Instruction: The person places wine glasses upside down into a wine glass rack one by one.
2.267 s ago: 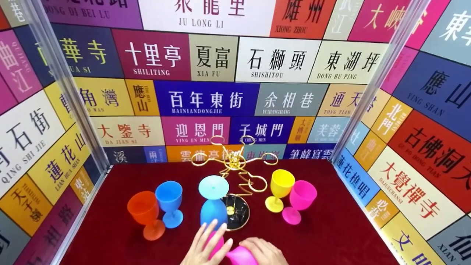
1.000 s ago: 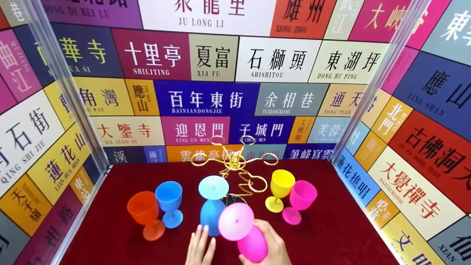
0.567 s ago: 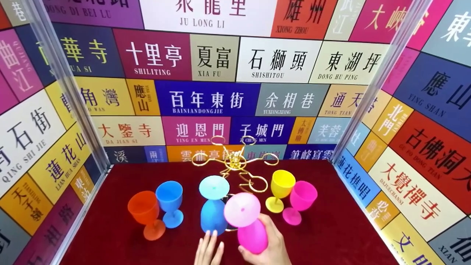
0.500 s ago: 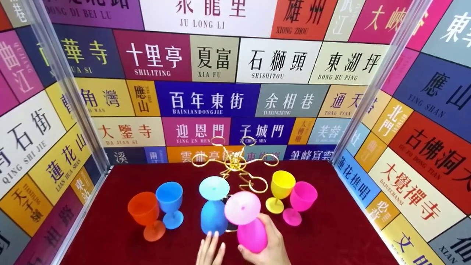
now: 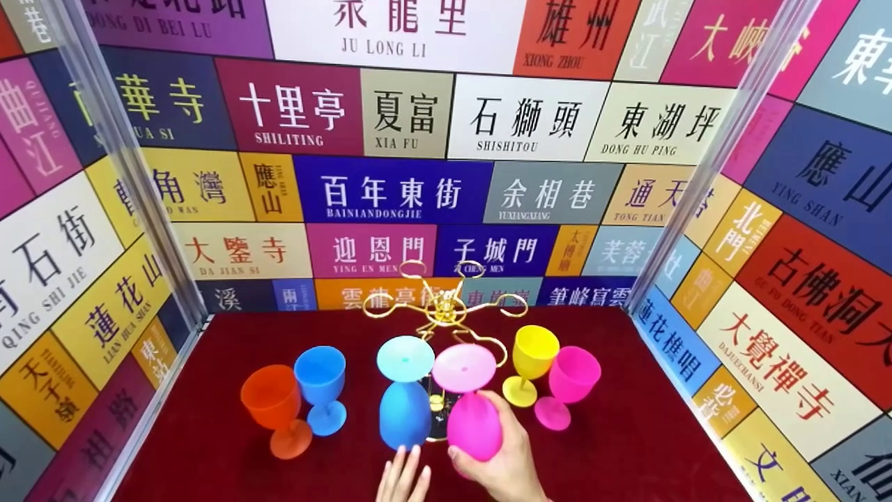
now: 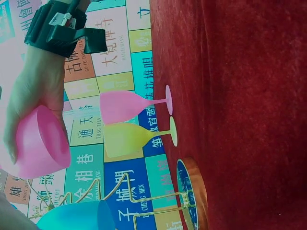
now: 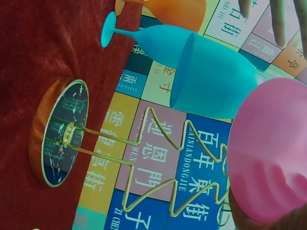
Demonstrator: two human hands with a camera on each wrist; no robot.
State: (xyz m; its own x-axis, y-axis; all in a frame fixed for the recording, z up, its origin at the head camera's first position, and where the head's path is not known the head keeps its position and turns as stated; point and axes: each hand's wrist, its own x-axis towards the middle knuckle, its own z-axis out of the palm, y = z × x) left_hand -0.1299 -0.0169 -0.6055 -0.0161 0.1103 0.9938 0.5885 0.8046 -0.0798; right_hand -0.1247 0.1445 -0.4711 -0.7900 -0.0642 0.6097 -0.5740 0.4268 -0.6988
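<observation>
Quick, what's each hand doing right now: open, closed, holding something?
Left hand: open, holding nothing, near the upside-down blue cup.
Right hand: closed around the bowl of an upside-down pink cup.

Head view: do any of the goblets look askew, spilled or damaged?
No spill or damage shows. What stands out: the matte blue goblet by the gold wire rack and the bright pink goblet in the right hand are upside down, whereas the orange goblet stands upright on the dark red cloth.
</observation>
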